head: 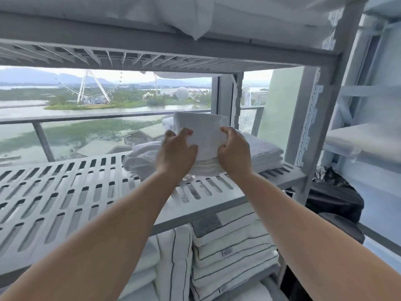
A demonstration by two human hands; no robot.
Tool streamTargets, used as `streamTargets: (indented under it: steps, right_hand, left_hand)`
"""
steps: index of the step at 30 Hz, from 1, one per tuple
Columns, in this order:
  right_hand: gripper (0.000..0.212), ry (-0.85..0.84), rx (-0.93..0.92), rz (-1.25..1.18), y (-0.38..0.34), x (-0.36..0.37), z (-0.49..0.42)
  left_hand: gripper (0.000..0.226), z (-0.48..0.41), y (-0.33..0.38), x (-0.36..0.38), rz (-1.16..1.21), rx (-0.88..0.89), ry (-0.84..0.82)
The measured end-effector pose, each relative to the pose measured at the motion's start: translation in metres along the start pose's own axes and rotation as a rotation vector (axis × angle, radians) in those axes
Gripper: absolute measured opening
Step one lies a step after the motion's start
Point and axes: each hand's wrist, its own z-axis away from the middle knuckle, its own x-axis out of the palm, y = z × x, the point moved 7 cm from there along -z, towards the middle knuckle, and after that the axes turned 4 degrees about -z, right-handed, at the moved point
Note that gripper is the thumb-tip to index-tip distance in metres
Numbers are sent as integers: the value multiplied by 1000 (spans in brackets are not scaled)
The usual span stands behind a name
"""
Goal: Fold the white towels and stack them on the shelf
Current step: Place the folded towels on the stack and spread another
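Note:
A folded white towel (pixel 204 131) sits on top of a small stack of white towels on the slotted grey shelf (pixel 65 192), towards its right end. My left hand (pixel 176 153) grips the towel's left side, thumb on top. My right hand (pixel 233 151) grips its right side the same way. A flatter pile of folded white towels (pixel 264 153) lies just to the right, and a looser white towel (pixel 141 155) bulges out at the left of the stack.
The left half of the shelf shows bare slots. An upper shelf (pixel 152 59) with white linen hangs close overhead. Striped folded towels (pixel 230 253) fill the level below. A grey upright post (pixel 312 118) stands at right, with a black bag (pixel 334 200) beyond it.

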Motion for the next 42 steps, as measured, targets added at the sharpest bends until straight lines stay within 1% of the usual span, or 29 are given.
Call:
streamTargets:
  steps: [4,9,14,20,26,30,34,37,42]
  right_hand:
    - [59,37,-6,38,36,-1,-31]
    - [59,80,57,129,86,-14,-90]
    - [59,110,60,166,116,-14,-143]
    - [63,34,46,168,155,-4,-202]
    - [61,-55,-35,98,180,24,-272]
    - [57,-102,-61,34,194,45,-313]
    - [52,-142,-73,-11,208,66,-338]
    - [55,-198,-95,4,216,80,-355]
    - [57,-261,-118,-23,225,103,-370]
  left_hand:
    - [45,-37,16,49,15,53,-14]
    - [45,-97,52,113,80,121,-61]
    - [45,-148,68,154,94,110,-42]
    - [44,-191,78,199,79,88,-41]
    - [47,-236,74,223,110,-36,7]
    - [46,-265,73,229,27,-69,40]
    - [46,-284,69,243,-45,-80,22]
    - [40,-295,66,253,-103,-82,-4]
    - [35,-310,61,260,-160,-77,9]
